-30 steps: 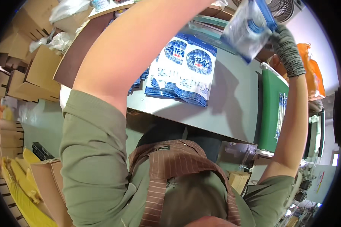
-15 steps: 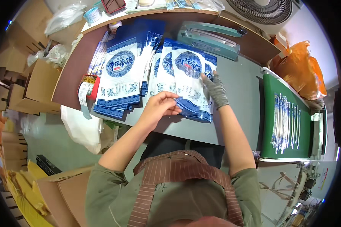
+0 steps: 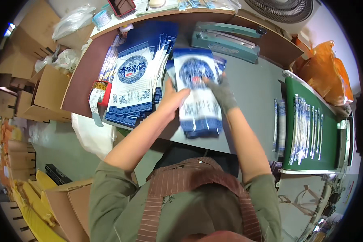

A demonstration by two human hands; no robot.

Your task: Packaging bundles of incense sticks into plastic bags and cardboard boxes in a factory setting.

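Between my two hands is a stack of blue-and-white printed plastic bags, slightly smeared by motion, over the grey tabletop. My bare left hand grips its left edge, thumb on the front face. On the right edge, my right hand, in a grey glove with bare fingertips, holds the same stack; some of its fingers are hidden. To the left lies a larger pile of matching bags, fanned out and overlapping. Behind the held stack stands a teal bag sealer.
A red tape dispenser sits at the table's left edge. On the right, a green conveyor belt carries several slim wrapped packets. An orange plastic bag and a fan are at the far right. Cardboard boxes stand left.
The spread bags in front of me are now gathered into a stack, held at both sides. My left hand moved up to its left edge. More slim packets show at the belt's left edge.
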